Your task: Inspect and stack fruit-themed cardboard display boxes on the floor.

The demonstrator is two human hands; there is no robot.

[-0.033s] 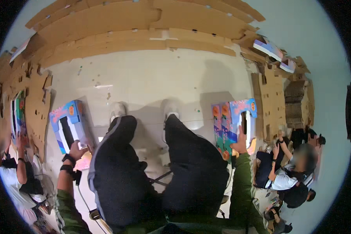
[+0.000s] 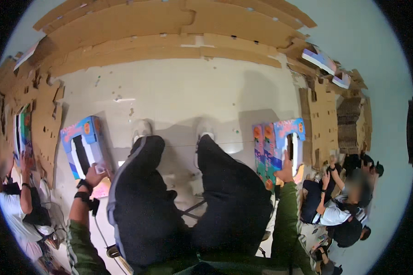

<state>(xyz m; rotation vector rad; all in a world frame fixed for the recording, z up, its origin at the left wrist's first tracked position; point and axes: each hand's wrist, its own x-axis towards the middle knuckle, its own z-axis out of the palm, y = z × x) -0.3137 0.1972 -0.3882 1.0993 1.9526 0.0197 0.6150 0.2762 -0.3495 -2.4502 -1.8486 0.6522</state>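
Note:
On the left, a blue and pink printed cardboard box (image 2: 92, 123) with a long dark slot in its top lies on the pale floor. My left hand (image 2: 94, 176) is at its near end, with bent fingers closed near the edge; what they hold is too small to make out. To the right lies a similar blue box (image 2: 296, 124) with a slot between white panels. My right hand (image 2: 285, 172) rests on its near end, index finger stretched along the slot and thumb out to the left. Several purple and green printed cartons (image 2: 263, 151) sit against this box's left side.
Brown cardboard sheets (image 2: 124, 27) form a barrier along the far side. More cardboard (image 2: 326, 123) and a stack of brown sheets (image 2: 348, 121) stand at the right. Co-workers sit left, handling a green box (image 2: 24, 126), and right (image 2: 335, 201). My legs (image 2: 229, 192) are between the boxes.
The whole view has shifted slightly to the right. My left hand's fingers have changed pose a little at the box's near end. My right hand stays on its box.

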